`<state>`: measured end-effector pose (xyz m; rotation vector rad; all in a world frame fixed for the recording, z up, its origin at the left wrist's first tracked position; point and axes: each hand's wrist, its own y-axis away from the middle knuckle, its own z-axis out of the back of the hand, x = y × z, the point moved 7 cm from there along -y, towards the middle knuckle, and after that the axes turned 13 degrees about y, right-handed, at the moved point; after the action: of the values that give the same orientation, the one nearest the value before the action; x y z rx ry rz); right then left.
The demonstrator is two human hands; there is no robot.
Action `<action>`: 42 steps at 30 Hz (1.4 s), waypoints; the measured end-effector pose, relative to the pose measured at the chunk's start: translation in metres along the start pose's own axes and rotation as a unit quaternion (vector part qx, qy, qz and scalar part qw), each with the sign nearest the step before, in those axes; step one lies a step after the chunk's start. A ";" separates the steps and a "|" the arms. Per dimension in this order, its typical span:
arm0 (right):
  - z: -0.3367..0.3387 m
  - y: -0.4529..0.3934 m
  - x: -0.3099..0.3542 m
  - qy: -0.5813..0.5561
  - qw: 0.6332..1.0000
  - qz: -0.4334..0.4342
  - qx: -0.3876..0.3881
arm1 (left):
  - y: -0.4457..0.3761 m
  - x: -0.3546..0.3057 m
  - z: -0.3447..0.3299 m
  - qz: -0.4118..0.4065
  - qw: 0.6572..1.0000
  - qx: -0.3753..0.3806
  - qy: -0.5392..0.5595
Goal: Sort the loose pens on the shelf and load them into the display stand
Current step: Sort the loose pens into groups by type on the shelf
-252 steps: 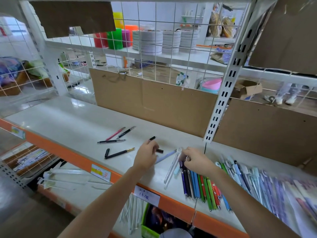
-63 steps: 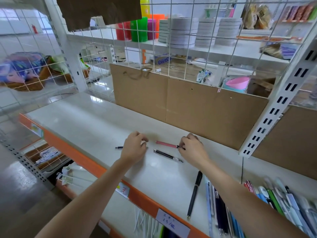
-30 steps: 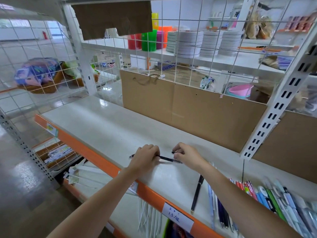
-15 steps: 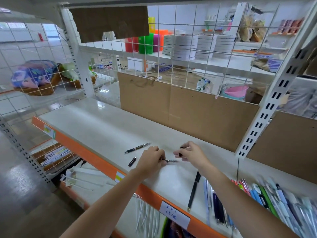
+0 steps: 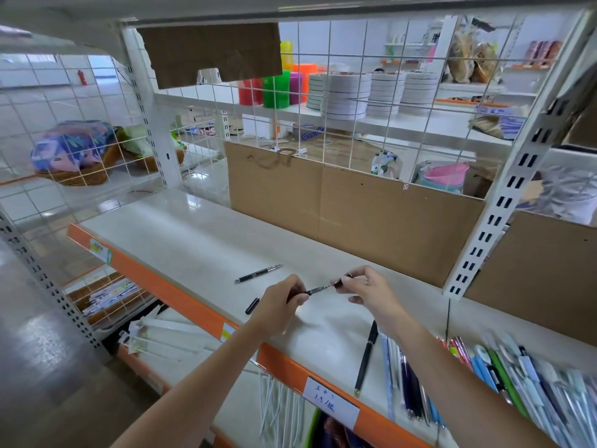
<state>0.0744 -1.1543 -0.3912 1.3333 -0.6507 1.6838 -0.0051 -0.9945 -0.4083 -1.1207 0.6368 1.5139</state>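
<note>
The left hand (image 5: 284,302) holds a dark pen (image 5: 315,290) by its barrel, fingers curled round it, with the bare tip pointing right. The right hand (image 5: 365,287) pinches a small dark cap (image 5: 340,281) between thumb and fingers, just beside the tip but not yet on it. Both hands are above the shelf (image 5: 200,240), near its front edge.

On the shelf another dark pen (image 5: 258,273) lies behind the left hand, and a short dark piece (image 5: 252,305), maybe a cap, lies near the orange edge (image 5: 181,294). A long black pen (image 5: 365,357) lies to the right, and beside it a row of sorted pens (image 5: 484,376) goes on to the right.

What can go wrong: I think the cap can miss the tip, because both parts are thin and are held in the air without support. If the cap slips from the fingers, it may roll over the orange edge and fall to the lower shelf. The short dark piece is also close to this edge, so a small push from the left wrist could knock it off. The open tip could also leave ink on the fingers.

Hard to see: the display stand is not in view at all. The left palm hides most of the pen barrel, so I cannot tell its full length. The sorted pens at the right are blurred and cut off by the frame, and their kinds are unclear.
</note>
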 end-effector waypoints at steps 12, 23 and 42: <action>-0.014 0.005 0.008 0.037 0.999 0.031 0.001 | 0.005 -0.012 -0.002 0.003 1.000 -0.013 0.018; -0.047 -0.003 -0.018 -0.101 0.989 -0.084 -0.073 | 0.022 -0.013 -0.005 0.005 0.983 -0.115 -0.141; 0.010 -0.015 -0.019 0.558 0.818 -0.095 0.101 | -0.033 0.059 0.068 0.180 0.920 -0.090 -0.335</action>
<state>0.0930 -1.1614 -0.4077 0.3104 0.3550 2.0154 0.0081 -0.9019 -0.4274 -0.5518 0.2292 2.1624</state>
